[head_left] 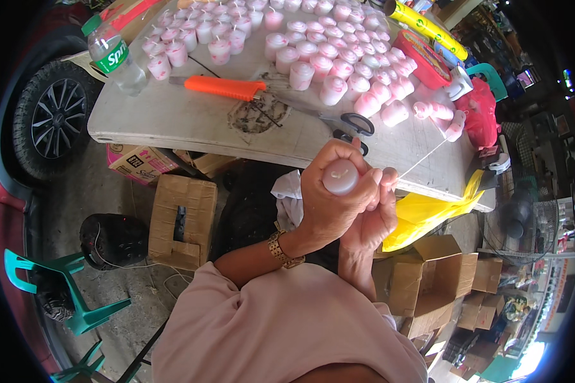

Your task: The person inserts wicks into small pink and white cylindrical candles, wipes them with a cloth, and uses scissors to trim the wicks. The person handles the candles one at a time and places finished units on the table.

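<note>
My left hand (329, 204) is closed around a small pink-white candle (340, 176), its flat end facing up, just below the table's near edge. My right hand (375, 217) sits under and beside it, pinching a thin white string (421, 161) that runs up to the right toward candles lying on the table. A gold watch is on my left wrist. Many similar pink and white candles (319, 60) stand in rows across the white table (172, 118).
Black-handled scissors (351, 124) and an orange-handled blade (227, 87) lie on the table near its front edge. A clear plastic bottle (115, 57) stands at the left. Cardboard boxes (180, 220), a yellow bag (428, 214), green chairs and a car wheel (57, 118) surround the table.
</note>
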Demonstrator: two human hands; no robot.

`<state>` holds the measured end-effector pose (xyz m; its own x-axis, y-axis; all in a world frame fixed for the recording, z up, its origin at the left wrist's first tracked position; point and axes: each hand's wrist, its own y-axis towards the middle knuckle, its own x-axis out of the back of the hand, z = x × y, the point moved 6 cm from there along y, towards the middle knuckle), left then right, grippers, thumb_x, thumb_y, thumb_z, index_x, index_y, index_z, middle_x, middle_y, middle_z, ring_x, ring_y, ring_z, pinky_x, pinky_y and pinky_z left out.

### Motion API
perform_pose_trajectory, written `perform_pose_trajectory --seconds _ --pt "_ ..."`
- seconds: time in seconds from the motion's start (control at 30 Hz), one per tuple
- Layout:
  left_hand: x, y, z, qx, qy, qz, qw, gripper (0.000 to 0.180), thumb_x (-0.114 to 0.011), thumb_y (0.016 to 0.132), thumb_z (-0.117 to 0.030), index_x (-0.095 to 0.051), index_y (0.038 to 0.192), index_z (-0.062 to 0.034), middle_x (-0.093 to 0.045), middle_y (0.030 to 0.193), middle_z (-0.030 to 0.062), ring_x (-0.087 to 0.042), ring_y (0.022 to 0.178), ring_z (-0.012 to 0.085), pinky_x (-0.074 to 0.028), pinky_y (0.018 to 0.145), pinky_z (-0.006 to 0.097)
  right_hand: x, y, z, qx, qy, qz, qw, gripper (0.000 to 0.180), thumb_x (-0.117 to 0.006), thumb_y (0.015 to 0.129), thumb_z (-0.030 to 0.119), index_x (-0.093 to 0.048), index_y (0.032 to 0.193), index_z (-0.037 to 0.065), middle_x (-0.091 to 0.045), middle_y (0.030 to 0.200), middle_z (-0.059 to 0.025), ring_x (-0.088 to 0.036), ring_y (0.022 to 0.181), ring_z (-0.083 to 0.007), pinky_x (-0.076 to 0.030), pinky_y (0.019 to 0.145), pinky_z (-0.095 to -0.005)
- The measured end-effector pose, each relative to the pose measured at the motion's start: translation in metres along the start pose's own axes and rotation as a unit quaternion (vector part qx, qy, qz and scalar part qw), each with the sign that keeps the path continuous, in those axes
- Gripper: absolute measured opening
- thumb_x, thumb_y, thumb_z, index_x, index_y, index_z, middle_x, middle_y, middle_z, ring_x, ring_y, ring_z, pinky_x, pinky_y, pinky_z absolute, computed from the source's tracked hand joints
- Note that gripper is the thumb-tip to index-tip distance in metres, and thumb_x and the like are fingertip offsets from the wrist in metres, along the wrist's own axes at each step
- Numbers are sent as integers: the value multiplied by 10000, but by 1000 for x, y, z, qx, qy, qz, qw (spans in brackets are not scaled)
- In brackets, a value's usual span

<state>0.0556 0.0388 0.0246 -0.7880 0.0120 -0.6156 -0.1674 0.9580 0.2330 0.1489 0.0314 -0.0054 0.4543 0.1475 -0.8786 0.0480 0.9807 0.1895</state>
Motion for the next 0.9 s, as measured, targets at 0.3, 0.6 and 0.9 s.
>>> perform_pose_trajectory --seconds 0.3,0.6,0.9 --pt "-1 7 1 -49 53 58 996 163 -630 790 81 -519 790 -38 -554 652 -11 -505 545 27 -409 1067 450 6 1 6 33 -95 -1 995 107 -568 956 163 -522 914 77 -492 688 3 -456 646 -97 -412 618 -226" --pt "-5 15 9 -22 97 69 993 154 -661 766 47 -531 745 -31 -536 675 -15 -507 600 30 -491 986 409 13 3 13 51 -131 14 990 232 -569 958 146 -519 745 70 -545 708 -14 -474 668 -99 -422 634 -236" --pt "-3 20 19 9 141 124 982 151 -673 757 -39 -522 763 -31 -572 693 11 -522 657 51 -500 804 277 21 7 15 37 -154 39 987 274 -533 968 108 -495 700 66 -543 710 -28 -475 682 -103 -402 654 -243"
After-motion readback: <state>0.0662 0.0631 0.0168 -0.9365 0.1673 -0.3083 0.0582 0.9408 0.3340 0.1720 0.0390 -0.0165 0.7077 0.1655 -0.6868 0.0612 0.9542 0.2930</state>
